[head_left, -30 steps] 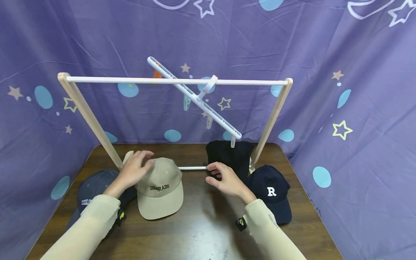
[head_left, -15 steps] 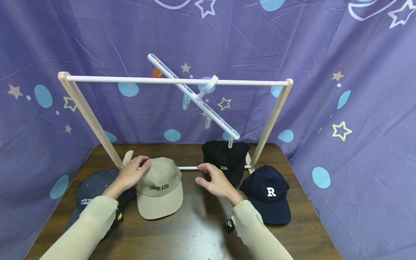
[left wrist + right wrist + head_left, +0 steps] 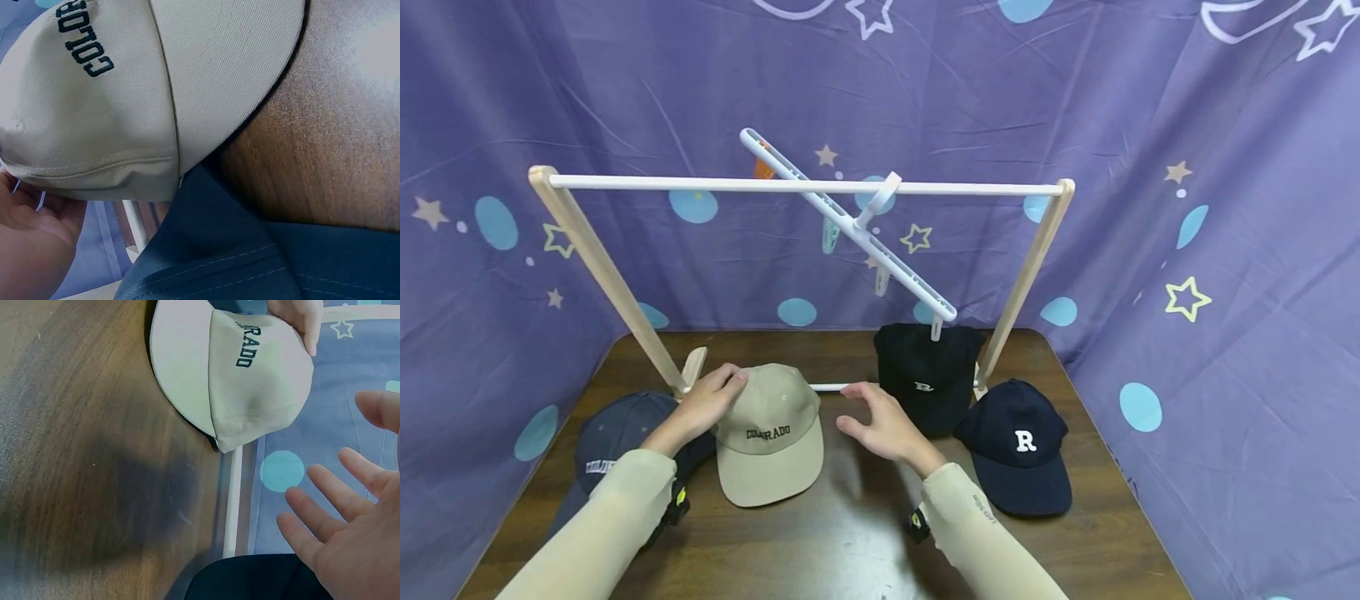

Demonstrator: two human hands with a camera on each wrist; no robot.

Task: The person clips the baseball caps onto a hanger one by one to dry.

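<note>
A beige baseball cap [image 3: 767,417] with dark COLORADO lettering sits on the table, brim toward me. My left hand [image 3: 706,407] touches the left side of its crown; in the left wrist view some fingertips are hidden behind the cap's edge. To the cap's right, my right hand [image 3: 883,425] is held in the air with fingers apart, holding nothing; its spread fingers [image 3: 325,519] show in the right wrist view. A black cap [image 3: 928,375] hangs from a clip [image 3: 937,327] at the near end of a white hanger [image 3: 850,225].
The hanger hooks over the white bar [image 3: 700,183] of a wooden-legged rack. A dark grey-blue cap [image 3: 625,425] lies at the left, partly behind my left arm. At the right lies a navy cap [image 3: 1022,450] with a white R. More clips, one orange [image 3: 763,167], hang along the hanger.
My right hand has moved left, away from the black cap, which has swung and turned so its lettering shows. My left hand has come down against the beige cap.
</note>
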